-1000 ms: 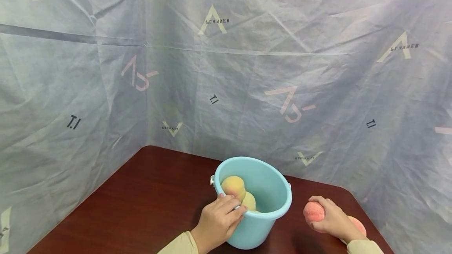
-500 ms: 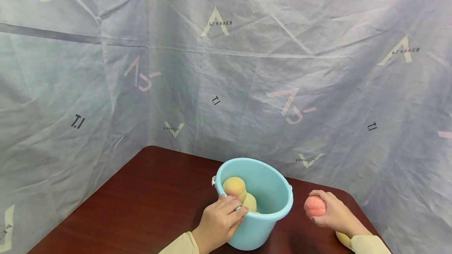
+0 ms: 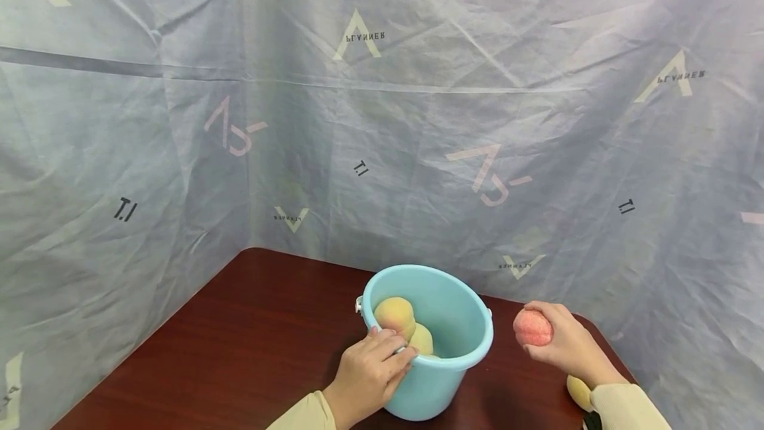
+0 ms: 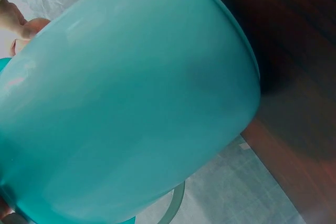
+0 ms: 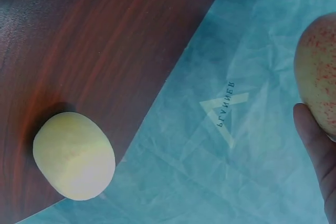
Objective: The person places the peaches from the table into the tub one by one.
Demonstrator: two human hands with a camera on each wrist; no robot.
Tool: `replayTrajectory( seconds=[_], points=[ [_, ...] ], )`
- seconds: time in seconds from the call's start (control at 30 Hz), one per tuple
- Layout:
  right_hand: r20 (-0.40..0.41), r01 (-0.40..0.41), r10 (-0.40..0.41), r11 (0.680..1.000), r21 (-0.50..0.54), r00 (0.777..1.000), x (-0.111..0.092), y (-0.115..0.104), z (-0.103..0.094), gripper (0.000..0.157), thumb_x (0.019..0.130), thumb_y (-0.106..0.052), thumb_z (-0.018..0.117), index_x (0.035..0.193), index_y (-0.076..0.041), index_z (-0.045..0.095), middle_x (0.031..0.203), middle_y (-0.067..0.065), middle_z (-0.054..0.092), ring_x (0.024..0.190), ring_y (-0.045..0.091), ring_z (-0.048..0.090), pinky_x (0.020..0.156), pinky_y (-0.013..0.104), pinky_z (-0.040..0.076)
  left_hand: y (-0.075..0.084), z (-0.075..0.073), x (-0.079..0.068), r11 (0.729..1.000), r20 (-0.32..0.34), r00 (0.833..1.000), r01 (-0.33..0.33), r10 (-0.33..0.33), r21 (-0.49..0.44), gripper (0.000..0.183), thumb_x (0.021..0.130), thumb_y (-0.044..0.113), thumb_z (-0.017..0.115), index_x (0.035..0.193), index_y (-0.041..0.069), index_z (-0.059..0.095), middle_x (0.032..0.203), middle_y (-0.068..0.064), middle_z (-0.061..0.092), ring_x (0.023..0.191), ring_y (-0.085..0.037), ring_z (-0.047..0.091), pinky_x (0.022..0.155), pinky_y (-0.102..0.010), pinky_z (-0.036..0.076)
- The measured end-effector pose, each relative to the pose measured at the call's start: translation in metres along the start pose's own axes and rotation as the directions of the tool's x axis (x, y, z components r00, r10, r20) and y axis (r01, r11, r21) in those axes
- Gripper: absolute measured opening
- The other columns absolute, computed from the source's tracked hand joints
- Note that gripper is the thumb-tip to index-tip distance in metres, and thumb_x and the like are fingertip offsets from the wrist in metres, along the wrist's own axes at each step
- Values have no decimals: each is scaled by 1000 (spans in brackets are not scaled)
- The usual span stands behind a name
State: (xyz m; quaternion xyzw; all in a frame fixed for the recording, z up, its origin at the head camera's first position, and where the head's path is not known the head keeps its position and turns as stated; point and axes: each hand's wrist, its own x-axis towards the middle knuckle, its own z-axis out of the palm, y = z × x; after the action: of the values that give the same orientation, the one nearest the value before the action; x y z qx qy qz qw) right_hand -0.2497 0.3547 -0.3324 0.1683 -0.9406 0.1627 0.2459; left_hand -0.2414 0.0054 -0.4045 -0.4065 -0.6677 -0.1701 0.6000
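A light blue bucket (image 3: 426, 383) stands on the table, its mouth tilted toward me in the head view. My left hand (image 3: 371, 367) grips the near left part of its rim, fingers hooked over the edge. Inside lie a yellow-pink peach (image 3: 394, 316) and a paler peach (image 3: 421, 339), partly covered by that hand. To the right of the bucket, my right hand (image 3: 567, 340) holds a pink peach (image 3: 533, 328) above the table, thumb below and fingers over it. The bucket's side (image 4: 126, 98) fills most of the left wrist view.
Another yellow peach (image 5: 74, 156) rests on the table near its right edge, partly behind my right sleeve in the head view. The dark red wooden table (image 3: 239, 337) is bordered by grey printed cloth (image 3: 370, 118). A white handle joint (image 3: 359, 304) sticks out from the bucket's left side.
My right hand has risen with the pink peach. A pinkish peach beside its wrist has gone out of sight, and a yellow one shows by the sleeve. My left hand stays on the rim.
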Motion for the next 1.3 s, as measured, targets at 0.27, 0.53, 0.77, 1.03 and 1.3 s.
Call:
replayTrajectory(
  seconds=[0.27,0.53,0.77,1.03,1.3],
  points=[
    [0,52,-52,998,-41,999,8,-10,-12,58,58,-17,88,110,-10,63,104,10,59,89,25,57,63,36,49,0,-1,2,1000,-1,1000,-8,8,-3,28,102,24,48,90,16,73,89,2,66,89,-14,66,83,-27,53],
    [93,70,-61,993,-90,994,21,-21,-32,61,58,-17,85,114,-10,61,107,13,58,85,25,59,65,41,48,0,-2,4,1000,-6,1000,-3,3,-4,29,103,23,47,89,17,72,87,3,64,84,-13,62,78,-25,53],
    [358,17,-11,1000,-15,934,36,-28,-48,59,59,-17,81,114,-10,60,102,10,57,79,18,53,61,32,46,0,-3,4,1000,10,1000,0,0,-14,29,103,22,46,90,16,71,87,3,63,84,-13,62,79,-25,53],
    [519,17,-33,999,35,854,55,-34,-60,54,58,-10,76,109,-7,58,94,6,60,78,17,55,60,31,48,-1,-3,2,1000,10,1000,-1,1,-6,28,103,23,48,91,16,72,87,2,63,82,-14,61,79,-25,53],
    [556,24,-43,999,41,830,69,-55,-63,51,59,-6,75,107,-7,58,90,5,59,75,16,55,59,30,49,0,-2,1,1000,19,1000,5,-5,-12,29,103,23,47,91,16,72,88,2,64,83,-14,60,80,-26,53]
  ],
)
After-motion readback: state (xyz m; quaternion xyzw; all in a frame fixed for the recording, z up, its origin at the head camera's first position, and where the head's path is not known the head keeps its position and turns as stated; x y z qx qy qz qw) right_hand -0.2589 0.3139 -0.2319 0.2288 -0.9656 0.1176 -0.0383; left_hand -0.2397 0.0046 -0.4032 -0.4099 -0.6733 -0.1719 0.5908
